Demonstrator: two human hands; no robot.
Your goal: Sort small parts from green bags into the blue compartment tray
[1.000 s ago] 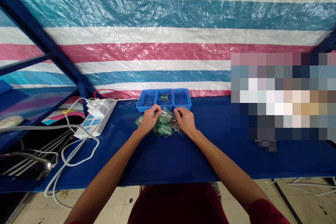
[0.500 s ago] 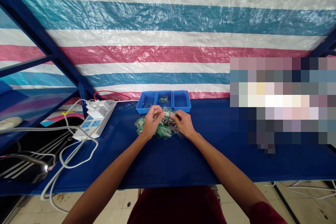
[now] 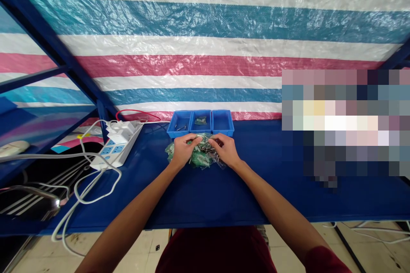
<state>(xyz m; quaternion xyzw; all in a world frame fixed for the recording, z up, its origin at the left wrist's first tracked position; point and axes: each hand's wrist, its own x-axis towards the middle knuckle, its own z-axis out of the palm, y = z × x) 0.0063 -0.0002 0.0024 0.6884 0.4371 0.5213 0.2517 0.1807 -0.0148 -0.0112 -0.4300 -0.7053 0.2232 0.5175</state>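
striped plastic sheet (image 3: 192, 64) hangs behind a blue surface (image 3: 205, 196). near the left end of the surface is a white power strip (image 3: 120, 155) with plugs (image 3: 120, 132) in it, and a white cord (image 3: 121, 173) loops beside it. next come three blue trays in a row, near the back edge: the left tray (image 3: 179, 134) has thin metal bits (image 3: 182, 127), the middle tray (image 3: 200, 129) has a little packet (image 3: 200, 120), then comes the right tray (image 3: 222, 130). in front of them is a messy pile (image 3: 201, 158) of green and clear bags, set back from the front edge. the left hand (image 3: 182, 152) and right hand (image 3: 229, 150) are over it, and the fingers of both look pinched on a small bag (image 3: 204, 137). a blurry patch (image 3: 346, 123) hides the right side.

a hard pull could rip the thin plastic and spill what is inside. bags touch and overlap, so one could drag another along. slick plastic might slip from the fingers, too.
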